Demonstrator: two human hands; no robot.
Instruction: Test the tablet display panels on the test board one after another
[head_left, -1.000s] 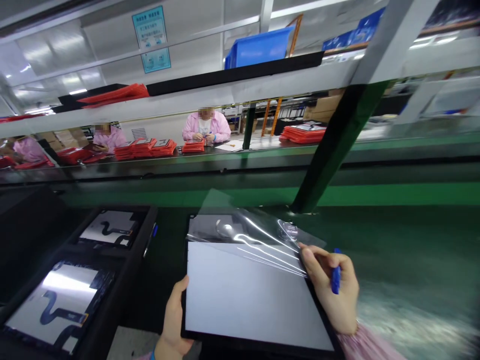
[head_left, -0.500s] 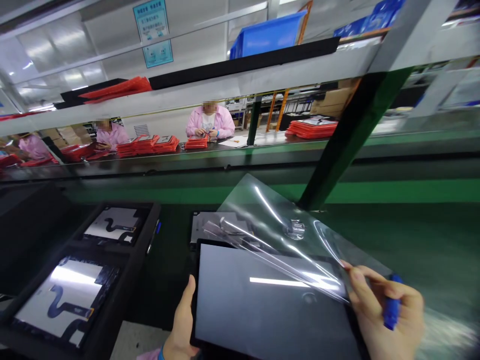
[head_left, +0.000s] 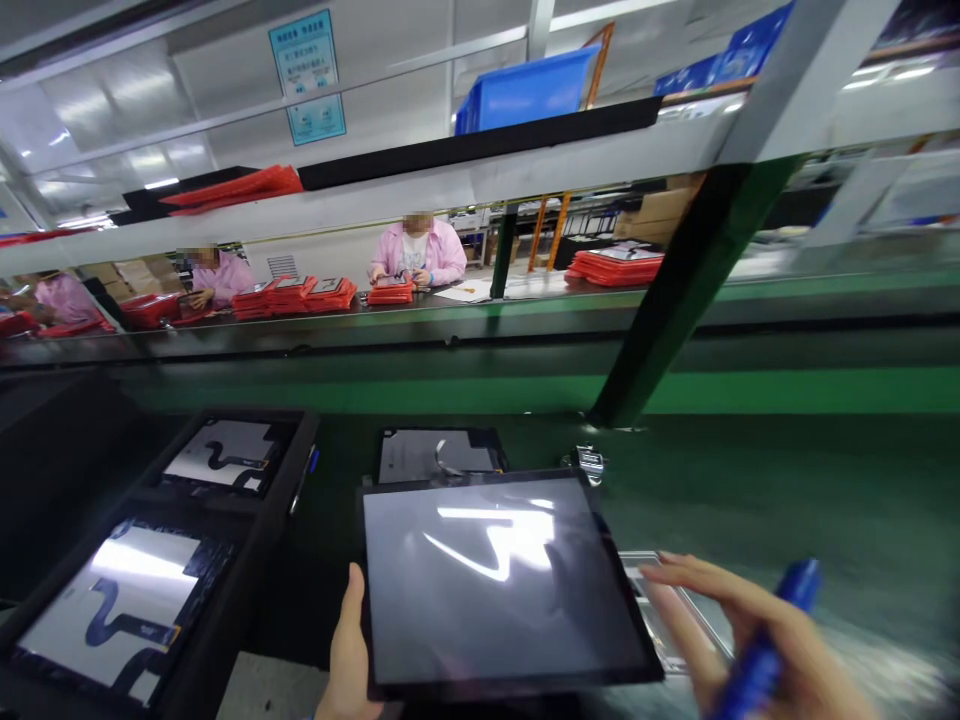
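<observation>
My left hand (head_left: 349,650) grips the left edge of a tablet screen (head_left: 495,600), thumb along its black border and the other fingers hidden beneath. The screen is tilted toward me and shows bright, bent light streaks. My right hand (head_left: 765,640), smeared by motion, is to the right of the screen and apart from it. A blue pen (head_left: 772,640) is tucked in that hand, while its index finger stretches left. Below the fingertips lies a flat, silver-edged piece (head_left: 679,625), which I cannot make out clearly. Behind the screen lies another panel (head_left: 420,455), back side up.
At left, a black foam tray (head_left: 281,500) holds two panels (head_left: 112,600) with dark ribbon cables. A small metal object (head_left: 589,462) lies behind the screen. A dark green post (head_left: 675,300) rises beyond it. Across the line, people in pink (head_left: 442,250) sit by red stacks (head_left: 615,265).
The clear film my right hand held up over the screen is no longer raised. The screen has shifted left, and my right hand has moved down, away from its edge.
</observation>
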